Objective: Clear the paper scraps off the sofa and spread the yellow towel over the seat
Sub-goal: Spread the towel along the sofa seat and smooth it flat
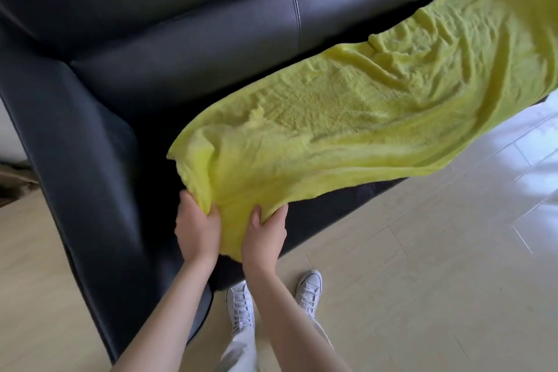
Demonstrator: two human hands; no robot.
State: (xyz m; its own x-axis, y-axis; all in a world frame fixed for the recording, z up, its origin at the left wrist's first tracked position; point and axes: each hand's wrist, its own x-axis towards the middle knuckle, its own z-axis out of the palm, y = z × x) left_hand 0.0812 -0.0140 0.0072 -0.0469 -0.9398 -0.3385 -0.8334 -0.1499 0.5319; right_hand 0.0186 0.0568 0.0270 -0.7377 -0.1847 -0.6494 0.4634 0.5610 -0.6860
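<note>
A long yellow towel stretches along the seat of a black leather sofa, from the near left end up to the far right corner. It is wrinkled and its near part lifts off the cushion. My left hand grips the towel's near-left corner, fingers curled into the cloth. My right hand grips the near edge just beside it, thumb on top. No paper scraps show on the visible seat.
The sofa's left armrest runs down the left side next to my left arm. Pale wood floor lies to the right and below. My white shoes stand close against the sofa front.
</note>
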